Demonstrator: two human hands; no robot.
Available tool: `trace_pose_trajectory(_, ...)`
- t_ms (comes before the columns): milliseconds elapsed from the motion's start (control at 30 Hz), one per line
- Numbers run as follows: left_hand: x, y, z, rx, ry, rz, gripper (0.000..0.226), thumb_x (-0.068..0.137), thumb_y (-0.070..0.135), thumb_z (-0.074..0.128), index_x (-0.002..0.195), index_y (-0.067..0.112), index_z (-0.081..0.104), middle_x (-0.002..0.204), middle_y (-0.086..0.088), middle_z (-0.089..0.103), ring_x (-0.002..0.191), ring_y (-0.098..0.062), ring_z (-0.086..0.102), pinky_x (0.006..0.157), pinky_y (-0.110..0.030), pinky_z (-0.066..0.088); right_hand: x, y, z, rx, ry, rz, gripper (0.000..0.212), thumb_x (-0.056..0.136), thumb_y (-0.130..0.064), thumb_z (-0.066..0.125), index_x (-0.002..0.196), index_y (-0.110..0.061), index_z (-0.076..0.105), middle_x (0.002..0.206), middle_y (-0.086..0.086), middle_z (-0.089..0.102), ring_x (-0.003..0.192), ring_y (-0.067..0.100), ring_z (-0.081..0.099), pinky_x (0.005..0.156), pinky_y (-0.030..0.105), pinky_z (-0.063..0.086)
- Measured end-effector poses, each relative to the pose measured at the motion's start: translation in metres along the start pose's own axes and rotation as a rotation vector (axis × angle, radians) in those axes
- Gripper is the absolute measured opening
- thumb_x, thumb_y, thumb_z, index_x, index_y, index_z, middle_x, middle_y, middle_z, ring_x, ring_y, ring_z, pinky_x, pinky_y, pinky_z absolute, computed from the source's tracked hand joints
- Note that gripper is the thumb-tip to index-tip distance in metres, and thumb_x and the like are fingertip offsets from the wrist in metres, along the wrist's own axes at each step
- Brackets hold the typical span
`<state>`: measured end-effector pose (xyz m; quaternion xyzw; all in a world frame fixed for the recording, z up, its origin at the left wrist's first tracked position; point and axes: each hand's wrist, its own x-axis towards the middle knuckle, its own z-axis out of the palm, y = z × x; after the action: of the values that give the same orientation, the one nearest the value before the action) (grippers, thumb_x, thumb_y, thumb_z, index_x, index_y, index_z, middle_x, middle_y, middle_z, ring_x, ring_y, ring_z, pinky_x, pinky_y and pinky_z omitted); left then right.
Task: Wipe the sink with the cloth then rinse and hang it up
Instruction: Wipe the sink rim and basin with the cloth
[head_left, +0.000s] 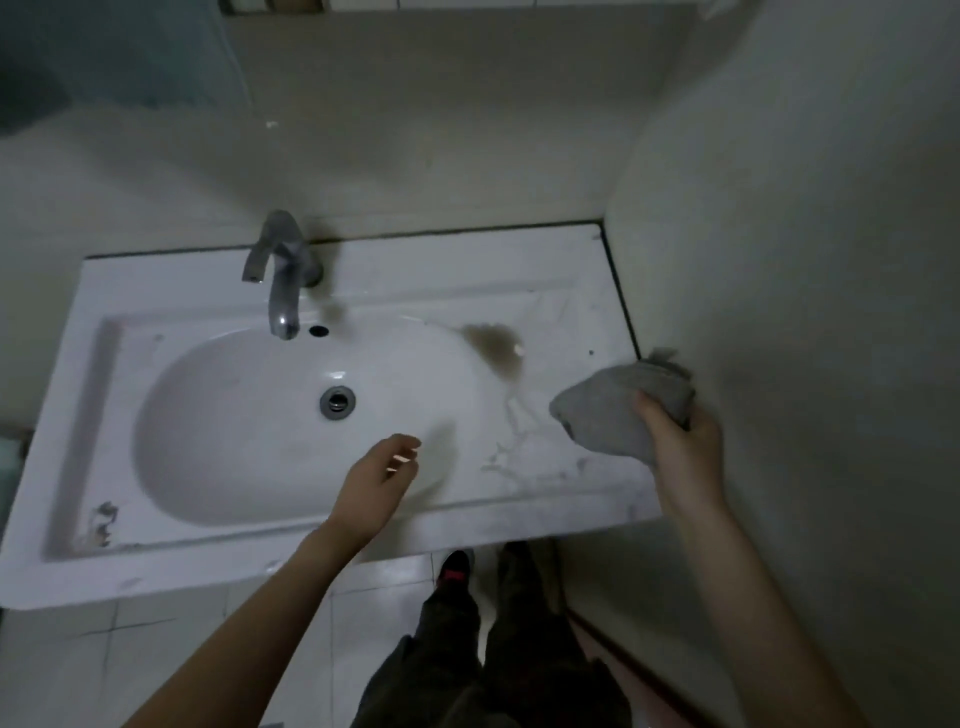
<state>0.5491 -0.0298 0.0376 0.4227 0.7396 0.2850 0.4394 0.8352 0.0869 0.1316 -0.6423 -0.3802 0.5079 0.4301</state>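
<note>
Over the stained white sink (467, 291) by the wall (779, 260), right hand (685, 447) grips grey cloth (608, 410), left hand (376, 480) relaxed

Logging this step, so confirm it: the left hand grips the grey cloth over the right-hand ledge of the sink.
Not right: the head view shows the right hand gripping the grey cloth over the right-hand ledge of the sink. The left hand holds nothing, its fingers relaxed above the front edge.
</note>
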Motion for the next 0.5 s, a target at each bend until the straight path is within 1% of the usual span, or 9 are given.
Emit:
trace_pose_trajectory(33, 0.017, 0.005, 0.008, -0.029, 0.016, -0.023, 0.021, 0.095, 0.014, 0.055, 0.112, 0.026, 0.062, 0.11, 0.004, 0.066, 0.093, -0.008, 0.061, 0.075, -0.014, 0.043, 0.02, -0.008, 0.009, -0.016, -0.011, -0.037, 0.012, 0.087, -0.017, 0.067, 0.09, -0.028, 0.069, 0.094, -0.009, 0.071, 0.089, 0.009, 0.069, 0.077, 0.024, 0.056)
trace_pose_trajectory(100, 0.051, 0.011, 0.026, -0.099, 0.068, -0.085, 0.025, 0.095, 0.015, 0.056, 0.119, 0.022, 0.061, 0.12, 0.002, 0.063, 0.101, -0.015, 0.062, 0.082, -0.017, 0.045, 0.061, -0.02, 0.029, -0.088, -0.024, -0.133, 0.015, 0.088, -0.013, 0.066, 0.088, -0.028, 0.067, 0.091, -0.009, 0.069, 0.084, 0.004, 0.067, 0.073, 0.02, 0.055)
trace_pose_trajectory(167, 0.078, 0.015, 0.046, -0.141, 0.093, -0.147, 0.035, 0.096, 0.017, 0.057, 0.131, 0.017, 0.056, 0.132, -0.001, 0.057, 0.115, -0.023, 0.059, 0.095, -0.028, 0.046, 0.102, -0.028, 0.049, -0.159, -0.007, -0.231, 0.014, 0.088, -0.012, 0.064, 0.084, -0.026, 0.066, 0.085, -0.007, 0.068, 0.073, -0.005, 0.064, 0.064, 0.012, 0.052)
trace_pose_trajectory(200, 0.092, 0.016, 0.058, -0.153, 0.098, -0.175, 0.04, 0.097, 0.019, 0.057, 0.137, 0.016, 0.052, 0.137, -0.003, 0.053, 0.12, -0.025, 0.056, 0.101, -0.034, 0.045, 0.126, -0.031, 0.06, -0.202, -0.001, -0.274, 0.01, 0.088, -0.013, 0.064, 0.082, -0.021, 0.066, 0.082, -0.003, 0.068, 0.069, -0.004, 0.063, 0.061, 0.011, 0.051)
trace_pose_trajectory(267, 0.106, 0.017, 0.079, -0.137, 0.108, -0.21, 0.049, 0.097, 0.022, 0.057, 0.143, 0.014, 0.045, 0.143, -0.008, 0.047, 0.124, -0.026, 0.053, 0.107, -0.04, 0.042, 0.164, -0.035, 0.085, -0.302, 0.023, -0.332, 0.013, 0.086, -0.015, 0.062, 0.078, -0.005, 0.062, 0.077, 0.011, 0.065, 0.065, 0.012, 0.061, 0.059, 0.024, 0.048)
trace_pose_trajectory(333, 0.121, 0.012, 0.099, -0.076, 0.158, -0.18, 0.053, 0.095, 0.025, 0.058, 0.145, 0.015, 0.044, 0.14, -0.011, 0.047, 0.126, -0.028, 0.05, 0.11, -0.043, 0.038, 0.207, -0.034, 0.117, -0.356, -0.002, -0.361, 0.02, 0.085, -0.013, 0.061, 0.07, -0.003, 0.052, 0.067, 0.015, 0.054, 0.055, 0.014, 0.048, 0.051, 0.025, 0.037)
trace_pose_trajectory(367, 0.126, 0.01, 0.106, -0.067, 0.195, -0.178, 0.054, 0.093, 0.026, 0.059, 0.144, 0.017, 0.045, 0.136, -0.009, 0.048, 0.126, -0.028, 0.047, 0.11, -0.044, 0.037, 0.225, -0.033, 0.132, -0.349, -0.04, -0.349, 0.017, 0.085, -0.012, 0.061, 0.072, -0.006, 0.053, 0.067, 0.009, 0.054, 0.055, 0.01, 0.048, 0.049, 0.02, 0.037)
trace_pose_trajectory(433, 0.132, 0.005, 0.116, -0.08, 0.265, -0.192, 0.054, 0.091, 0.028, 0.059, 0.143, 0.025, 0.045, 0.126, 0.003, 0.045, 0.126, -0.025, 0.041, 0.109, -0.04, 0.034, 0.254, -0.024, 0.156, -0.307, -0.135, -0.261, 0.005, 0.087, -0.013, 0.063, 0.088, -0.008, 0.063, 0.08, 0.003, 0.062, 0.073, 0.015, 0.061, 0.06, 0.016, 0.048)
trace_pose_trajectory(500, 0.131, -0.001, 0.124, -0.053, 0.302, -0.179, 0.055, 0.091, 0.028, 0.057, 0.143, 0.028, 0.043, 0.121, 0.01, 0.04, 0.127, -0.021, 0.037, 0.105, -0.032, 0.028, 0.272, -0.011, 0.169, -0.353, -0.157, -0.216, 0.025, 0.085, -0.014, 0.067, 0.105, 0.002, 0.065, 0.1, 0.012, 0.068, 0.095, 0.027, 0.065, 0.078, 0.031, 0.054)
